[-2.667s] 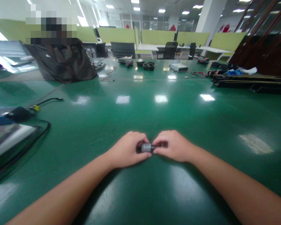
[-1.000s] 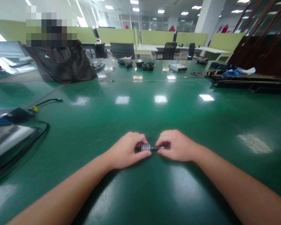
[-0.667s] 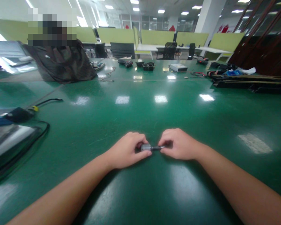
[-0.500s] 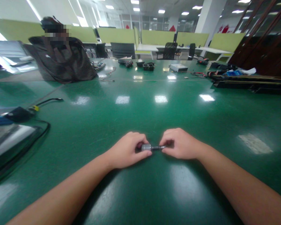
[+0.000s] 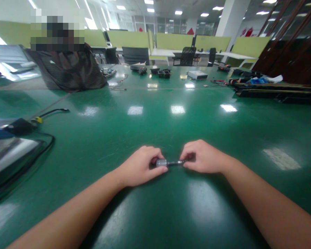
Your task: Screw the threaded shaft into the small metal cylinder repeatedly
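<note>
My left hand (image 5: 143, 166) is closed round a silver metal cylinder (image 5: 161, 163), with the thumb along its near side and the fingers behind. A thin dark shaft (image 5: 172, 163) extends rightward from the cylinder, lying nearly level just over the green table (image 5: 155, 131). At the shaft's far end my right hand (image 5: 203, 157) pinches its shiny tip between thumb and fingertips. The tool's exact kind is too small and blurred to tell. Both palms hide part of whatever lies inside them.
A big dark bag (image 5: 75, 72) stands at the back left. Black cables and a laptop-like slab (image 5: 12, 152) lie on the left. Farther back are black parts (image 5: 164, 73), a white box (image 5: 197, 75) and wires. Long black panels (image 5: 277, 91) lie at the right.
My right hand has shifted slightly right and away from me along the shaft, so more of the shaft's shiny end shows. My left hand and the cylinder have stayed in place.
</note>
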`<act>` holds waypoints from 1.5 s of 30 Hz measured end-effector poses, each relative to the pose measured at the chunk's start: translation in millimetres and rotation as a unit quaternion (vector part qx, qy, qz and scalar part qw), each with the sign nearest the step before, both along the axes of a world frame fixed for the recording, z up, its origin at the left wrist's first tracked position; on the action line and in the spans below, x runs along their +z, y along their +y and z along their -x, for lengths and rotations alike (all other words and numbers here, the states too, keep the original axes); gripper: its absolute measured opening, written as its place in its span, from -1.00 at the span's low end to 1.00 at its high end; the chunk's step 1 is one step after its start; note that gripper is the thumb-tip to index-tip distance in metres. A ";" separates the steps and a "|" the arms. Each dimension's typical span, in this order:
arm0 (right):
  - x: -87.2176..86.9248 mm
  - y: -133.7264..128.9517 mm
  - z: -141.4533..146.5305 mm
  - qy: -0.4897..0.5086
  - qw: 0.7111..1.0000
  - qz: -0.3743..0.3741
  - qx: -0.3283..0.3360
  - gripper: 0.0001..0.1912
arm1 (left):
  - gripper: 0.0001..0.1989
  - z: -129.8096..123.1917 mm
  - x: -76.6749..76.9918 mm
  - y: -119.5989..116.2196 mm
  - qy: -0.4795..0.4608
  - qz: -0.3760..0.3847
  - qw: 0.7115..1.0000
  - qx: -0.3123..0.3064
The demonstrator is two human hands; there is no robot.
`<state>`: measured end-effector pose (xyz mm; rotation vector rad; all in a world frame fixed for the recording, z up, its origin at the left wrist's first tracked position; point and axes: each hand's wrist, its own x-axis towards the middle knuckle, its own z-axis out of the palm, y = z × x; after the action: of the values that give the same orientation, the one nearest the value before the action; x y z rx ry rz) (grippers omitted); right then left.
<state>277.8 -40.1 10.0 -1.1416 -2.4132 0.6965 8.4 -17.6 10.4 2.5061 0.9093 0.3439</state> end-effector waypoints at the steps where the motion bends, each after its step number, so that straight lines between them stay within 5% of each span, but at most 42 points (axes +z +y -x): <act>1: 0.2 1.0 -2.5 -0.004 1.000 0.007 -0.004 -0.87 | -0.76 0.3 0.0 -0.1 0.001 0.000 1.000 0.000; 20: -4.5 -0.2 7.5 0.052 0.995 0.079 -0.030 -0.85 | -0.77 -1.1 1.4 -0.8 -0.006 -0.004 1.000 0.006; 26: -10.6 -5.4 32.6 0.063 0.997 0.010 -0.037 -0.86 | -0.75 -5.8 1.0 -0.8 0.001 -0.009 1.000 0.013; 45: -13.6 -4.1 30.0 0.057 0.996 -0.065 0.022 -0.89 | -0.79 -7.0 2.7 -0.3 -0.007 -0.001 1.000 0.007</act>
<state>247.8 -44.2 -3.6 -0.9723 -2.3566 0.5922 15.4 -17.8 13.1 2.4966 0.9228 0.3672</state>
